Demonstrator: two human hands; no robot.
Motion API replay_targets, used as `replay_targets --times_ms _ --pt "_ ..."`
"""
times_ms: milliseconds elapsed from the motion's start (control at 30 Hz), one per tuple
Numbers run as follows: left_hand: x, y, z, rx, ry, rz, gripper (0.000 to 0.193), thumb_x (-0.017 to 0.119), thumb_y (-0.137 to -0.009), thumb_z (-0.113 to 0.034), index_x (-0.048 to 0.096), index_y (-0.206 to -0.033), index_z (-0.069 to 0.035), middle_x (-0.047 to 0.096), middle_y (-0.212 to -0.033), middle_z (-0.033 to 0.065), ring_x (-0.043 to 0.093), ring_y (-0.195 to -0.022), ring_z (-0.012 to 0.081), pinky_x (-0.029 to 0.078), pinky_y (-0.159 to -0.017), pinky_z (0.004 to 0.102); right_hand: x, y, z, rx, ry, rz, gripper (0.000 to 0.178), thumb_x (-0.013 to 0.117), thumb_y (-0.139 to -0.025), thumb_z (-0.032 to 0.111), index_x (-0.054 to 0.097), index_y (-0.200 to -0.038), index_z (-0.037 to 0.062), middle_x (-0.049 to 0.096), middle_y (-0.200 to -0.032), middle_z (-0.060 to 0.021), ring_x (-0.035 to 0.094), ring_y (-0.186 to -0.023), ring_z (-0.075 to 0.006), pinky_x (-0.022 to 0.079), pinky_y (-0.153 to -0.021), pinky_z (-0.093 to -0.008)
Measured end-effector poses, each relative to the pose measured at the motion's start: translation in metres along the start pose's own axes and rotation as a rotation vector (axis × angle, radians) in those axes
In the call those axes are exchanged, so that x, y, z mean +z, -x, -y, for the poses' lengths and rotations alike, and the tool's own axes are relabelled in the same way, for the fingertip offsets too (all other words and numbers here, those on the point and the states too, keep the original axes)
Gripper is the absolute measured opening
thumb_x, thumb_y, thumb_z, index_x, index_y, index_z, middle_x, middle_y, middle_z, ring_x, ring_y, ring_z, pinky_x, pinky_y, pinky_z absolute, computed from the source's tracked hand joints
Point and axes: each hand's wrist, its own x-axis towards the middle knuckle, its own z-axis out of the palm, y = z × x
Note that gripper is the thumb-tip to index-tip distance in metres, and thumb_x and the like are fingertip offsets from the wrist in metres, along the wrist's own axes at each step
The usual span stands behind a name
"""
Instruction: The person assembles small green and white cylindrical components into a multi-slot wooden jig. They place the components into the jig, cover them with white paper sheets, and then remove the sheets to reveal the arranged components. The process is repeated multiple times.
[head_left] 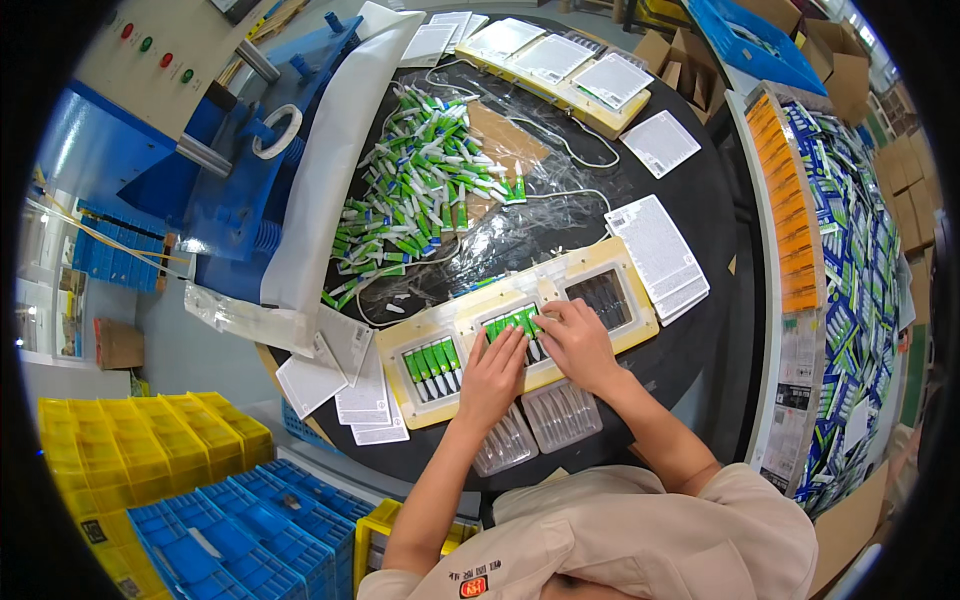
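A long cream-yellow fixture (440, 318) with three windows lies on the black table in front of me. The left window holds a row of green-and-white tubes (434, 367) with white caps, several side by side. In the middle window, more green tubes (511, 321) lie in a row, partly hidden by my hands. My left hand (493, 376) rests over them with its fingers stretched out. Beside it, my right hand (582, 346) touches the tubes at the row's right end, fingers spread and slightly bent. Clear plastic shows in the right window (605, 295), with no tubes visible there.
A heap of loose green-and-white tubes (410, 190) covers the table's far left. Printed white cards (655, 250) lie around the fixture. Clear blister trays (562, 415) sit at the near edge. Another fixture (545, 75) holds cards at the back. A blue machine (235, 200) stands left.
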Motion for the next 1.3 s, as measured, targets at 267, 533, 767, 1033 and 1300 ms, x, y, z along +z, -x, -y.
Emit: replay_targets --times_ms 267,533,767,1033,1300 --pt "-0.002 0.012 0.008 0.017 -0.007 0.011 0.04 0.07 -0.089 -0.01 0.063 -0.128 -0.002 0.061 -0.139 0.0099 0.052 -0.136 0.026 0.033 -0.119 0.0513 0.01 -0.008 -0.007 -0.243 0.23 0.054 0.031 0.072 -0.084 0.015 0.071 -0.114 0.0097 0.062 -0.13 -0.0064 0.056 -0.119 -0.0265 0.042 -0.104 -0.0445" --pt "-0.01 0.006 0.011 0.008 0.104 0.121 0.045 0.064 -0.097 -0.021 0.057 -0.137 -0.001 0.053 -0.148 0.012 0.045 -0.142 0.0272 0.028 -0.121 0.0528 0.004 -0.007 -0.015 -0.135 0.103 -0.025 0.033 0.073 -0.083 0.015 0.07 -0.116 0.0093 0.064 -0.125 -0.0053 0.058 -0.115 -0.0273 0.042 -0.102 -0.0448" --pt "-0.019 0.007 0.008 0.006 0.047 0.2 0.051 0.061 -0.098 -0.033 0.055 -0.141 -0.006 0.05 -0.152 0.0087 0.041 -0.145 0.0241 0.021 -0.123 0.0563 -0.009 -0.009 -0.014 -0.201 0.111 -0.007 0.028 0.076 -0.081 0.016 0.072 -0.107 0.0069 0.066 -0.11 -0.0075 0.061 -0.103 -0.0278 0.047 -0.09 -0.043" --pt "-0.006 -0.129 0.106 -0.346 -0.053 -0.365 0.023 0.071 -0.092 -0.021 0.065 -0.104 -0.003 0.063 -0.094 0.0163 0.062 -0.09 0.0376 0.05 -0.076 0.0445 0.028 -0.218 -0.119 0.448 0.226 -0.098 0.045 0.077 -0.083 0.045 0.076 -0.085 0.0005 0.072 -0.08 -0.0181 0.07 -0.076 -0.0356 0.054 -0.067 -0.0431" --pt "0.004 -0.201 0.159 -0.44 -0.08 0.101 0.02 0.077 -0.084 -0.026 0.071 -0.092 -0.008 0.067 -0.093 0.0127 0.068 -0.083 0.0335 0.053 -0.07 0.0433 -0.023 -0.158 -0.127 0.045 -0.185 -0.196 0.018 0.072 -0.081 0.017 0.074 -0.09 0.0016 0.072 -0.088 -0.0161 0.07 -0.079 -0.0308 0.053 -0.068 -0.0382"
